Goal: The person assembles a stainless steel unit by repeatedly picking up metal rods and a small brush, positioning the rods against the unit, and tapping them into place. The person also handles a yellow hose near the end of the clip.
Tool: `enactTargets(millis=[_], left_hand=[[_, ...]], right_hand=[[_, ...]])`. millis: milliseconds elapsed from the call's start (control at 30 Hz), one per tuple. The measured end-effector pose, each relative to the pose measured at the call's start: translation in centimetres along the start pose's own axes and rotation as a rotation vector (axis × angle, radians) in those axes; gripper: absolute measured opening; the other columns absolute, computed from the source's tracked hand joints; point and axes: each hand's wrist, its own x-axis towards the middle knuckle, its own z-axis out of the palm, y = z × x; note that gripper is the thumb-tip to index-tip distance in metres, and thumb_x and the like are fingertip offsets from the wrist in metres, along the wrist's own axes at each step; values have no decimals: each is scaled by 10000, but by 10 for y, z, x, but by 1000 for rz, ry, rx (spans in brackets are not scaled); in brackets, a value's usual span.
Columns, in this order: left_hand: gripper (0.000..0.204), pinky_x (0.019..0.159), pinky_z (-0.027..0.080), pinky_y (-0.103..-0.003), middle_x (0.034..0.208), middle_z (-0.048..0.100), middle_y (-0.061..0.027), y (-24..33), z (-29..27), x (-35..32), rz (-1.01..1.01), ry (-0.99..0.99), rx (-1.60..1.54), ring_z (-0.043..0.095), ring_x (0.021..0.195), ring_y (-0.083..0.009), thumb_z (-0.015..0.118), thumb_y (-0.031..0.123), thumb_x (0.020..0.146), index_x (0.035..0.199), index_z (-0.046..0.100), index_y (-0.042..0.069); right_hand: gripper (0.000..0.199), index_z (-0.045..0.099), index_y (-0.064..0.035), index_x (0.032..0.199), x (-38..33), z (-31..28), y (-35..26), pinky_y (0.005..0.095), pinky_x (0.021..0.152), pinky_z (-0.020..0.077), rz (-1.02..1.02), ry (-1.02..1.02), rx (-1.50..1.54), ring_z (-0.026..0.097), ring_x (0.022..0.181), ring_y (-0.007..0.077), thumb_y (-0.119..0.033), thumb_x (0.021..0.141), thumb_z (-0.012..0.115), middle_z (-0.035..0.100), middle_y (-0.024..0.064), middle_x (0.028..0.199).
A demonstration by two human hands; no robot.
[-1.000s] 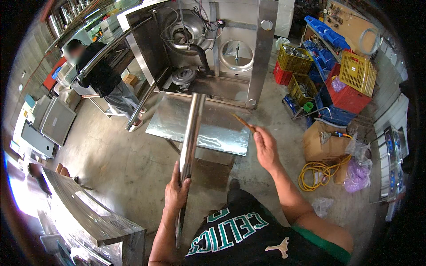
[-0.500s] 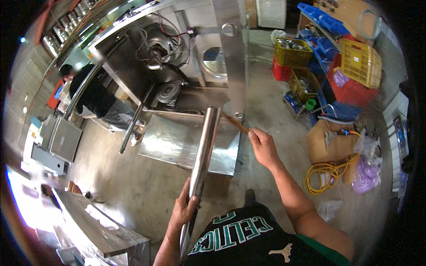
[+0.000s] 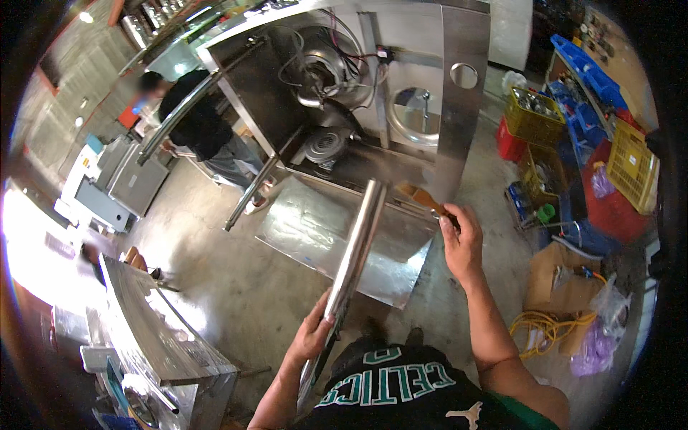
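Observation:
My left hand [image 3: 312,333] is wrapped round a long shiny metal tube [image 3: 352,251], which slants up and away from me, its far end raised. In my right hand [image 3: 462,242] is what looks like a brown brush [image 3: 419,194], gripped by its handle. Its broad end points left, close to the tube's far end; a small gap seems to lie between them. Beyond both stands an open stainless steel cabinet [image 3: 466,86] with wires and a round blower-like part [image 3: 326,145] inside. A flat metal sheet [image 3: 304,222] lies in front of the cabinet.
A co-worker in dark clothes [image 3: 193,118] bends beside the cabinet at left. Metal legs [image 3: 251,193] jut from its side. At right are yellow crates [image 3: 534,111], a cardboard box [image 3: 562,276] and a coiled yellow hose [image 3: 545,333]. A wrapped metal piece [image 3: 154,322] stands near left.
My view has turned, so the surroundings sit further right. The brush has tilted and its broad end now shows more clearly. Both hands keep their grips.

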Motion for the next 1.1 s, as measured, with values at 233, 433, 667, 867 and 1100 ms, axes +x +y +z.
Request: enactTargets(millis=[233,433,667,867,1100], left_hand=[[646,997,454,-368,1434,498,-170,-8,-50,47,83,-129,-107,531,1210,-240,525,249,1060,1615,267,46],[610,1188,303,-383,1572,441,-220,3,-87,71,2,-135,116,396,1477,-305,529,264,1052,1593,327,68],[574,1124,384,-357,1492,529,-232,7,-82,81,164,-11,281,531,1349,-281,528,196,1031,1556,382,14],[669,687,543,-403,806,675,-189,48,-54,77,10,219,430,681,710,-292,511,289,1017,1605,281,67],[760,745,565,-466,1010,692,-281,112,14,75,171,208,831,705,829,-444,634,308,961,1577,309,4]], right_hand=[[234,667,-47,1194,14,45,-4,422,810,511,-112,9,-282,638,933,331,-111,969,650,628,139,1034],[218,677,-55,1161,24,63,-28,452,816,511,-80,47,-291,650,927,369,-143,963,646,651,147,1021],[229,658,-40,1156,14,118,31,449,844,516,-100,79,-137,653,957,356,-189,982,649,664,159,1032],[260,639,-62,1152,-21,169,176,479,785,526,171,-42,-209,664,922,368,-261,986,632,669,173,1028],[287,619,-90,1177,-83,219,297,514,853,505,159,-330,-407,612,1008,394,-214,921,654,630,180,1059]])
